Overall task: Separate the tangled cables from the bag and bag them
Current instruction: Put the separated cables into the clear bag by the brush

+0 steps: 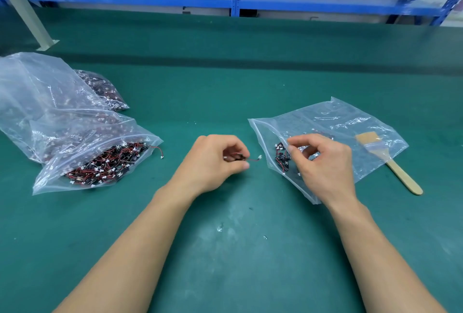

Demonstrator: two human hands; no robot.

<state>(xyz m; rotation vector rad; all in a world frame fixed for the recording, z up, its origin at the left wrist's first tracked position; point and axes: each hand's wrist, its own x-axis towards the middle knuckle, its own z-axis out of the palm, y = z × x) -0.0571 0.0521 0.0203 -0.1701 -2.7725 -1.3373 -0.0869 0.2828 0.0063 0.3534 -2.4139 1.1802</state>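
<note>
left hand [213,162] pinches one red-and-black cable [251,159]; just right of that grip the right hand [323,164] curls over the clear bag [350,122], hold unclear. best: open the mouth wide, connector first.

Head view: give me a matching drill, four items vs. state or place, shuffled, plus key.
Items:
1. brush
2. front left bag
3. right bag
4. loose cable

States:
A. pinched in the left hand
B. stuffed with red-black cables
C. only a few cables inside
D. farthest right, wooden handle

Pairs: 1-D, 2-B, 3-C, 4-A
</note>
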